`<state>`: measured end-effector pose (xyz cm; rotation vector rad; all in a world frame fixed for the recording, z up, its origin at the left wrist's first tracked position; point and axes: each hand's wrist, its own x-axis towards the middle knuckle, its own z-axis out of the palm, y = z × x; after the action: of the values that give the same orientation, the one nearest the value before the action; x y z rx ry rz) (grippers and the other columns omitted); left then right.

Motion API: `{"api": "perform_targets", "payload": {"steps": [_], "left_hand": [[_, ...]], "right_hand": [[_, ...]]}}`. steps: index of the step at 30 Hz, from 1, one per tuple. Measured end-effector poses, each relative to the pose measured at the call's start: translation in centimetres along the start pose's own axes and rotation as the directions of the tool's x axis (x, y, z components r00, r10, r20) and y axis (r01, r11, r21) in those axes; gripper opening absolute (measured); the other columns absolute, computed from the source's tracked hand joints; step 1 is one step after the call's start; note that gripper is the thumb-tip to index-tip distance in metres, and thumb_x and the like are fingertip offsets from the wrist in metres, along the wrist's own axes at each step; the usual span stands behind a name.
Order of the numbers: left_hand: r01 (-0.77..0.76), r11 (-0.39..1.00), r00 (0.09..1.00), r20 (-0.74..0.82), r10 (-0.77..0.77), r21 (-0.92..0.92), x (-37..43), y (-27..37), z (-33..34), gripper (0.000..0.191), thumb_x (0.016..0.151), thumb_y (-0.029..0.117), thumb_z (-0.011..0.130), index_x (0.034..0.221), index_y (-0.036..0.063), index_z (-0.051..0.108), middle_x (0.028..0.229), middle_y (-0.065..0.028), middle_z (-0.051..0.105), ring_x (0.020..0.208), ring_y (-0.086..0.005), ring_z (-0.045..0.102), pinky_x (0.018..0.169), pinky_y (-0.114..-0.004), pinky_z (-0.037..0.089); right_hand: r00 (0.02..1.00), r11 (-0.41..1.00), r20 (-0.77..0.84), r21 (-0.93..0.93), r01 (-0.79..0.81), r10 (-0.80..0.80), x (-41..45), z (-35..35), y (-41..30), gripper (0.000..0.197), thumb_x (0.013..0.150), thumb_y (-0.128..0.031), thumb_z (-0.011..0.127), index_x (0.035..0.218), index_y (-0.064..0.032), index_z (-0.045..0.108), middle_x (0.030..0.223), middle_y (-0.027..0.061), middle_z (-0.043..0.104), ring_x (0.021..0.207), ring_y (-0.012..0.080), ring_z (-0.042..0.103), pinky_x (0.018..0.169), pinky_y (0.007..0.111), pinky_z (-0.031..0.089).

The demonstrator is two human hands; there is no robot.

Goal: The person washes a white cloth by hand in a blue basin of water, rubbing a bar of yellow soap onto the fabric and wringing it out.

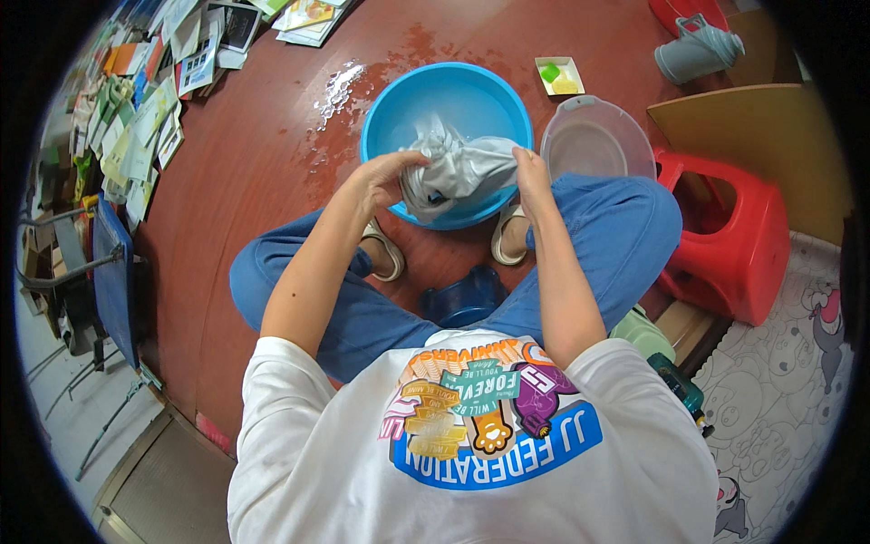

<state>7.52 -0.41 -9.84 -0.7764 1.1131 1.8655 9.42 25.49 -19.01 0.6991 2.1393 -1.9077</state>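
A bunched, wet-looking grey cloth (457, 166) hangs between my two hands over a blue plastic basin (378, 129). My left hand (389, 178) grips its left side, thumb on top. At the right, my right hand (531, 173) pinches the stretched end near the basin's rim. A small dark patch shows on the cloth's lower left. Cloudy water (469, 95) stands in the basin behind the cloth. The cloth's underside is hidden, so I cannot tell whether it touches the water.
Right of the basin stands a translucent plastic tub (588, 146); behind it lies a small tray (544, 66) with green and yellow pieces. A red plastic stool (754, 238) and grey jug (697, 58) are farther right. Puddled water (340, 85) wets the floor. Piled papers (146, 129) lie left.
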Motion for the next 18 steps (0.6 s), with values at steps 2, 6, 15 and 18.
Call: {"api": "perform_targets", "payload": {"steps": [2,6,15,18], "left_hand": [[0.051,0.997,0.999,0.005,-0.051,0.050,0.3,0.2,0.2,0.029,0.084,0.009,0.060,0.113,0.0014,0.059,0.110,-0.0118,0.065,0.100,-0.0246,0.063,0.094,-0.043,0.047],[-0.144,0.989,0.988,0.047,0.145,-0.013,0.0,1.2,-0.8,0.037,0.085,0.011,0.062,0.121,0.0043,0.055,0.119,-0.0108,0.060,0.113,-0.0241,0.056,0.102,-0.042,0.038],[-0.379,0.923,0.897,0.219,0.384,-0.069,-1.5,3.0,3.1,0.045,0.088,0.028,0.065,0.127,0.0105,0.052,0.127,-0.0049,0.056,0.116,-0.0217,0.052,0.100,-0.038,0.038],[-0.465,0.885,0.862,0.243,0.446,0.025,-2.1,3.2,4.4,0.056,0.085,0.033,0.068,0.131,0.0098,0.045,0.129,-0.0062,0.053,0.119,-0.0204,0.049,0.100,-0.036,0.038]], "right_hand": [[0.987,0.980,0.156,0.188,-0.065,0.035,1.0,-0.8,-1.8,0.027,0.094,-0.020,0.046,0.099,0.0019,0.062,0.092,0.0096,0.066,0.088,0.0167,0.062,0.075,0.032,0.049],[0.939,0.817,0.326,0.509,-0.271,0.109,-0.4,-0.9,-9.1,0.026,0.096,-0.021,0.048,0.105,0.0014,0.058,0.103,0.0103,0.065,0.093,0.0218,0.064,0.080,0.035,0.052],[0.840,0.901,0.542,0.353,-0.253,0.023,-2.3,2.1,-16.7,0.027,0.100,-0.025,0.046,0.112,-0.0035,0.055,0.109,0.0080,0.062,0.100,0.0186,0.059,0.087,0.037,0.049],[0.763,0.952,0.645,0.205,-0.229,0.045,-4.4,4.2,-18.8,0.035,0.102,-0.033,0.040,0.116,-0.0046,0.054,0.112,0.0063,0.059,0.103,0.0162,0.057,0.088,0.036,0.048]]}}
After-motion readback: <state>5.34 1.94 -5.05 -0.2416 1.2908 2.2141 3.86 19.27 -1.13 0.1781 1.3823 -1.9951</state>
